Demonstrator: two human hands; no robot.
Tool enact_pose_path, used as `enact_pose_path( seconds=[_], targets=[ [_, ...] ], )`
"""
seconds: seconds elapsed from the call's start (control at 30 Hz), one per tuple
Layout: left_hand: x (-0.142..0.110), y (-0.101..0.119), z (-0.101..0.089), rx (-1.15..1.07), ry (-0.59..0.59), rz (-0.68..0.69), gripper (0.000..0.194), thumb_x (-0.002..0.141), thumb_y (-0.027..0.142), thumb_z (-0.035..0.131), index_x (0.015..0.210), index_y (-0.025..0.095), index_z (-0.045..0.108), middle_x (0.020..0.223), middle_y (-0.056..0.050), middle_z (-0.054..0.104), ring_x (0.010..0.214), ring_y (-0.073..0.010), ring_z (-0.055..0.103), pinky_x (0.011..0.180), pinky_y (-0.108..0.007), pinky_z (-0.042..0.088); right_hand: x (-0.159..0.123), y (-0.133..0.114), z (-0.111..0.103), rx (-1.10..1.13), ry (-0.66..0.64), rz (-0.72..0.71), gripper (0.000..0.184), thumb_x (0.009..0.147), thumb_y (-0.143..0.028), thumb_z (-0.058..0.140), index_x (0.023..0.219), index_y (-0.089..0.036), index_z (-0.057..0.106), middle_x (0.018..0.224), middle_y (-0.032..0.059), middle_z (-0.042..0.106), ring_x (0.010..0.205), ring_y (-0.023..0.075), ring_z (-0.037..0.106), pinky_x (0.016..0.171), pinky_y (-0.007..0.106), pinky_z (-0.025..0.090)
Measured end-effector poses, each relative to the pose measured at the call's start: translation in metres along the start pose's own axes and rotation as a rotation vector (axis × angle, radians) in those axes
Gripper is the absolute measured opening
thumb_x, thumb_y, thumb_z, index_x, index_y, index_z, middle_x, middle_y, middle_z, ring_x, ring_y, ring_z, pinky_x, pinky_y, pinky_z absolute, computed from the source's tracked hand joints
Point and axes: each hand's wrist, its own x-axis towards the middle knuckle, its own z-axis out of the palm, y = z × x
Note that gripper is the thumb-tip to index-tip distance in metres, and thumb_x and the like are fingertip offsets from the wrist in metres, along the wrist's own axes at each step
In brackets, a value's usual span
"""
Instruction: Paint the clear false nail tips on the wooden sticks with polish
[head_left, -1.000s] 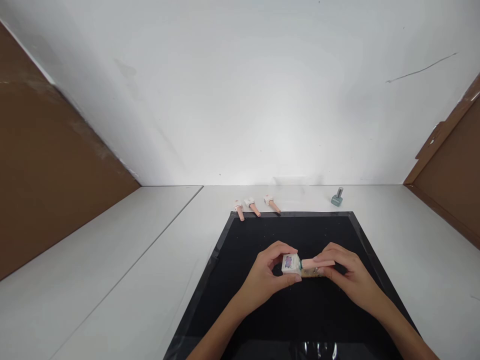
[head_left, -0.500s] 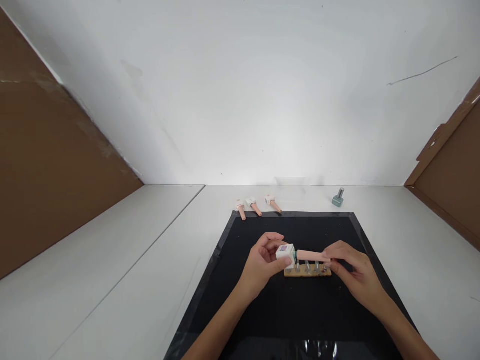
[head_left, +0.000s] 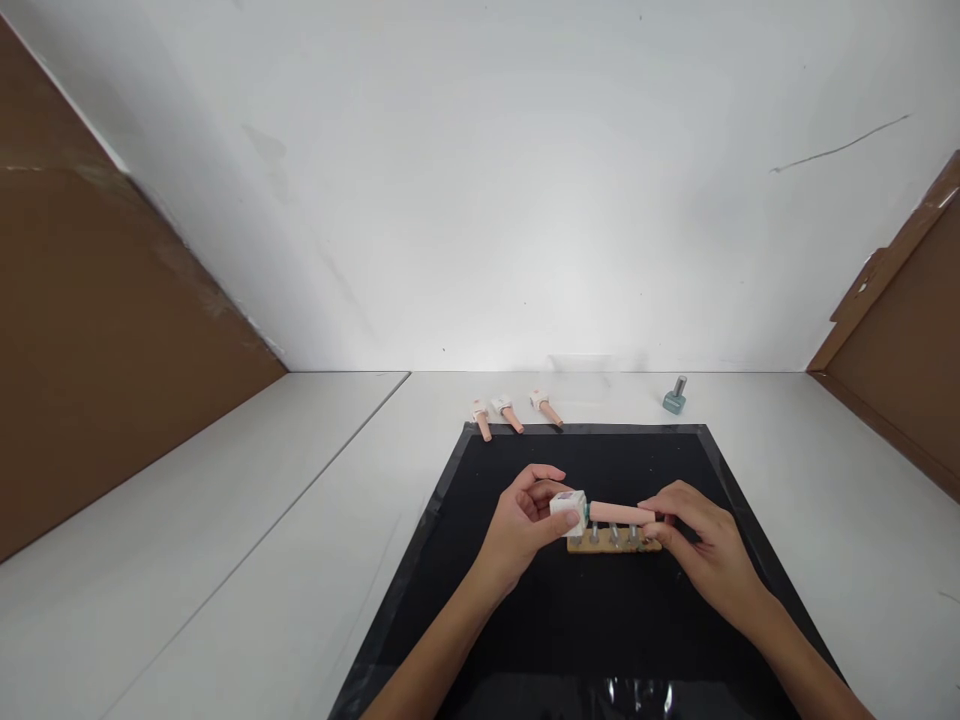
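Observation:
My left hand (head_left: 525, 520) pinches the white cube-shaped end (head_left: 568, 511) of a pink finger-like piece (head_left: 619, 513), held level above a small wooden strip (head_left: 613, 545) with several metal pegs. Fingers of my right hand (head_left: 694, 540) close on the pink tip and touch the strip's right end. The strip lies on a black mat (head_left: 585, 610).
Three more pink finger pieces (head_left: 512, 412) with white ends lie in a row just past the mat's far edge. A small teal nail-polish bottle (head_left: 674, 397) stands at the back right. Brown boards (head_left: 97, 330) flank the white table on both sides.
Both hands lifted the pink piece slightly off the wooden strip, which now shows its pegs. The white cube end turned a little in my left hand.

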Motion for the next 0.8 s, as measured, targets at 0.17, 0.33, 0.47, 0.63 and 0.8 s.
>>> enact_pose_path(
  seconds=[0.17, 0.33, 0.47, 0.63, 0.8],
  targets=[
    [-0.0024, 0.0017, 0.0012, 0.017, -0.091, -0.002, 0.051, 0.043, 0.03, 0.089, 0.08, 0.017, 0.057, 0.068, 0.001, 0.07, 0.06, -0.0119, 0.062, 0.057, -0.021, 0.048, 0.0022, -0.0015, -0.0026, -0.036, -0.015, 0.078, 0.032, 0.095, -0.034, 0.048, 0.071, -0.019, 0.062, 0.06, 0.0025, 0.061, 0.053, 0.0155, 0.058, 0.046, 0.025, 0.047],
    [-0.0041, 0.0052, 0.0016, 0.115, -0.117, 0.029, 0.047, 0.046, 0.022, 0.087, 0.082, 0.018, 0.057, 0.074, -0.001, 0.071, 0.066, -0.0143, 0.063, 0.066, -0.025, 0.049, 0.0027, -0.0038, -0.0031, -0.017, 0.02, 0.066, 0.029, 0.095, -0.038, 0.047, 0.079, -0.02, 0.063, 0.064, 0.0026, 0.065, 0.054, 0.0159, 0.062, 0.048, 0.025, 0.05],
    [-0.0055, 0.0076, 0.0026, 0.149, -0.121, 0.023, 0.044, 0.047, 0.018, 0.085, 0.082, 0.018, 0.057, 0.076, -0.002, 0.071, 0.069, -0.016, 0.064, 0.068, -0.027, 0.049, 0.0035, -0.0052, -0.0026, 0.004, 0.054, 0.038, 0.02, 0.095, -0.031, 0.049, 0.086, -0.021, 0.064, 0.068, 0.0027, 0.066, 0.056, 0.0162, 0.064, 0.049, 0.025, 0.052],
    [-0.006, 0.0062, 0.001, 0.2, -0.109, 0.042, 0.044, 0.048, 0.016, 0.084, 0.083, 0.018, 0.058, 0.079, -0.002, 0.071, 0.072, -0.0166, 0.064, 0.069, -0.027, 0.049, 0.0038, -0.0038, -0.0005, 0.025, 0.069, -0.009, 0.015, 0.094, -0.022, 0.05, 0.086, -0.022, 0.064, 0.07, 0.0035, 0.067, 0.061, 0.0173, 0.065, 0.052, 0.026, 0.054],
    [-0.0048, 0.0053, -0.0001, 0.21, -0.087, 0.042, 0.042, 0.048, 0.018, 0.084, 0.081, 0.018, 0.057, 0.076, -0.001, 0.07, 0.07, -0.016, 0.064, 0.069, -0.027, 0.049, 0.0016, -0.002, 0.0014, 0.017, 0.063, -0.061, 0.016, 0.093, -0.016, 0.049, 0.092, -0.022, 0.064, 0.083, 0.0066, 0.07, 0.073, 0.0194, 0.069, 0.062, 0.029, 0.058]
  ],
)
